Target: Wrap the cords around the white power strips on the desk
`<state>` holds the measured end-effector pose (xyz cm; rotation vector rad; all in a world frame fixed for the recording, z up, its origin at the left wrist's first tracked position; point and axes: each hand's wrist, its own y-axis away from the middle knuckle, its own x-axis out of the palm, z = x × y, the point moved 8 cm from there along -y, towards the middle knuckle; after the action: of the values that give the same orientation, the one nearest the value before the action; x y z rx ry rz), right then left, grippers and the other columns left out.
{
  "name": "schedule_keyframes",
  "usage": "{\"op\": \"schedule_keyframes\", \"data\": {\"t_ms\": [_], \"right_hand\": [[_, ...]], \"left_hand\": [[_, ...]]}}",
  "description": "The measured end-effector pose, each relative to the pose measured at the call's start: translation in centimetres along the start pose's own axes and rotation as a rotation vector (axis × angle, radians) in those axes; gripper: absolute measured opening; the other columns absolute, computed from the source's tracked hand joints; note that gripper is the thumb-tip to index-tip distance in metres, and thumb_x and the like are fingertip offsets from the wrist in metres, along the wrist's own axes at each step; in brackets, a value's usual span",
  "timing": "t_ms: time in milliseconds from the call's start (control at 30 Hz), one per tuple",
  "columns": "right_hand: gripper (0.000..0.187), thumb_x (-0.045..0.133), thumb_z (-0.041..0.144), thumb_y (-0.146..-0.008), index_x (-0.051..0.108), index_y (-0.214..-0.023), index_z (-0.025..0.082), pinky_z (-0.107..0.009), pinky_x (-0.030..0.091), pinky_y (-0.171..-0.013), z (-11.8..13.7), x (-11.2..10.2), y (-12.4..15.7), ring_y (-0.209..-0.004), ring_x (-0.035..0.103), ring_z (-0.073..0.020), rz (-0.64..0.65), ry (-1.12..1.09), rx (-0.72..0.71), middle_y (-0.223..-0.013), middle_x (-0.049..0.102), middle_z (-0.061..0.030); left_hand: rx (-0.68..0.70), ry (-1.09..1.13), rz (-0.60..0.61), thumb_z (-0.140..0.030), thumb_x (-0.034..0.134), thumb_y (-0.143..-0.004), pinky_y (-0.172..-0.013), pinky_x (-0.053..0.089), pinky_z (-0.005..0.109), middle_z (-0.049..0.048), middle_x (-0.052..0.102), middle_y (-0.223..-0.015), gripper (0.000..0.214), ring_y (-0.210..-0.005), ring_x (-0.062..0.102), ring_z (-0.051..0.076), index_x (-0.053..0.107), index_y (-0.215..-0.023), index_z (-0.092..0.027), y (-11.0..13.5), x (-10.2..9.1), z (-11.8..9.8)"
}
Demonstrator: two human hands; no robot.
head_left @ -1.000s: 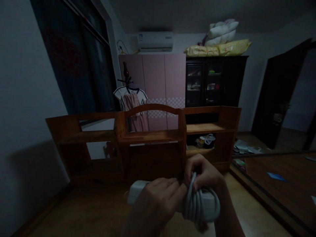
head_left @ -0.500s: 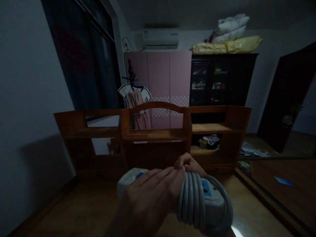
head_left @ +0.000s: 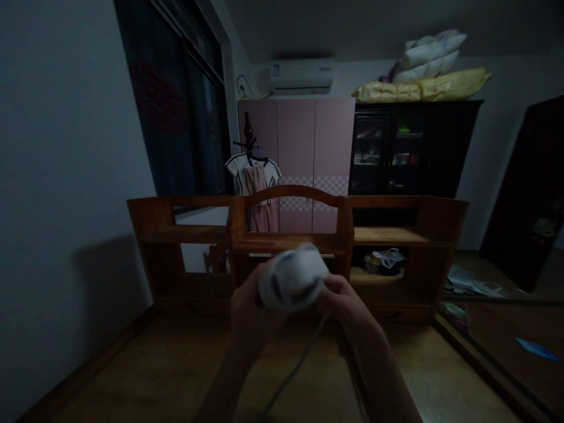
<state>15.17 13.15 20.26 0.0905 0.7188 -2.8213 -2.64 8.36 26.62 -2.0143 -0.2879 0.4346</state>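
While my left hand [head_left: 250,302] grips the blurred power strip [head_left: 293,277] in front of the wooden shelf [head_left: 286,242], my right hand [head_left: 350,305] curls beside it near the cord [head_left: 294,371]; what it pinches, I cannot tell.

I see the white power strip [head_left: 293,281] as a motion-blurred, rounded block with dark marks across it, too smeared for me to make out sockets or loops. It sits foreshortened and raised off the wooden surface [head_left: 176,370], in the left hand [head_left: 250,308]. From the fingers of the right hand [head_left: 346,302], just beside the strip, I follow its thin grey cord [head_left: 294,371] down in a slack curve toward the lower left.
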Motion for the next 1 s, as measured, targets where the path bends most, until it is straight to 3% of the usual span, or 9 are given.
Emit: {"op": "schedule_keyframes", "data": {"t_ms": [33,100,200,300,500,667,833,1000], "right_hand": [[0.036,0.054,0.051,-0.088,0.064,-0.085,0.017,-0.021,0.027,-0.045,0.4,0.6,-0.2,-0.050,0.034,-0.0096,0.028,0.017,0.004,-0.058,0.038,0.0043],[0.033,0.050,0.046,-0.093,0.065,-0.093,0.016,-0.021,0.026,-0.046,1.5,1.3,-0.6,-0.052,0.035,-0.0091,-0.003,0.121,-0.031,-0.061,0.042,0.0040],[0.027,0.049,0.038,-0.096,0.064,-0.096,0.016,-0.021,0.032,-0.054,3.1,1.8,-0.4,-0.060,0.045,-0.0103,-0.147,0.406,-0.147,-0.072,0.054,0.0012],[0.022,0.044,0.030,-0.098,0.062,-0.095,0.017,-0.023,0.036,-0.063,3.6,2.2,-0.1,-0.065,0.053,-0.0120,-0.214,0.677,-0.206,-0.078,0.061,-0.0011],[0.020,0.042,0.024,-0.100,0.061,-0.104,0.019,-0.024,0.038,-0.068,3.9,1.9,-0.2,-0.080,0.061,-0.0164,-0.205,0.957,-0.259,-0.091,0.064,-0.0062],[0.020,0.041,0.023,-0.101,0.060,-0.103,0.020,-0.025,0.032,-0.059,4.6,2.4,0.3,-0.072,0.059,-0.0144,-0.136,1.155,-0.303,-0.089,0.061,-0.0040],[0.021,0.038,0.023,-0.101,0.059,-0.096,0.020,-0.027,0.028,-0.057,4.9,2.3,0.7,-0.067,0.055,-0.0132,-0.054,1.224,-0.307,-0.083,0.057,-0.0016],[0.022,0.040,0.020,-0.099,0.058,-0.086,0.020,-0.028,0.028,-0.058,4.8,2.4,1.0,-0.069,0.057,-0.0135,-0.013,1.239,-0.278,-0.081,0.058,-0.0020]], "left_hand": [[-0.179,0.017,-0.133,-0.032,0.080,-0.069,-0.066,0.055,0.025,0.0054,0.073,-0.091,0.041,-0.080,0.070,0.022,0.066,-0.103,-0.015,-0.1,-0.7,2.5],[-0.447,0.109,-0.218,-0.038,0.083,-0.063,-0.064,0.055,0.027,0.0070,0.073,-0.088,0.046,-0.080,0.070,0.024,0.068,-0.098,-0.013,0.1,-0.7,6.8],[-0.646,0.412,-0.168,-0.040,0.083,-0.064,-0.074,0.056,0.031,0.0095,0.073,-0.096,0.049,-0.089,0.070,0.026,0.068,-0.103,-0.013,0.1,1.0,10.6],[-0.732,0.610,-0.141,-0.038,0.084,-0.062,-0.075,0.056,0.032,0.0104,0.073,-0.095,0.051,-0.086,0.071,0.026,0.068,-0.104,-0.013,0.6,2.3,12.2],[-0.648,0.487,-0.060,-0.040,0.080,-0.068,-0.075,0.055,0.031,0.0112,0.072,-0.098,0.051,-0.083,0.071,0.024,0.064,-0.107,-0.012,0.6,3.2,11.9],[-0.620,0.145,0.076,-0.050,0.069,-0.078,-0.062,0.054,0.029,0.0117,0.072,-0.097,0.052,-0.070,0.072,0.023,0.057,-0.115,-0.016,0.9,3.9,11.0],[-0.553,-0.237,0.174,-0.047,0.068,-0.080,-0.067,0.049,0.028,0.0133,0.072,-0.098,0.047,-0.090,0.070,0.027,0.055,-0.113,-0.017,1.2,4.6,9.4],[-0.574,-0.442,0.272,-0.043,0.066,-0.081,-0.065,0.045,0.029,0.0152,0.071,-0.095,0.049,-0.089,0.070,0.029,0.049,-0.117,-0.016,2.0,6.2,8.3]]}}
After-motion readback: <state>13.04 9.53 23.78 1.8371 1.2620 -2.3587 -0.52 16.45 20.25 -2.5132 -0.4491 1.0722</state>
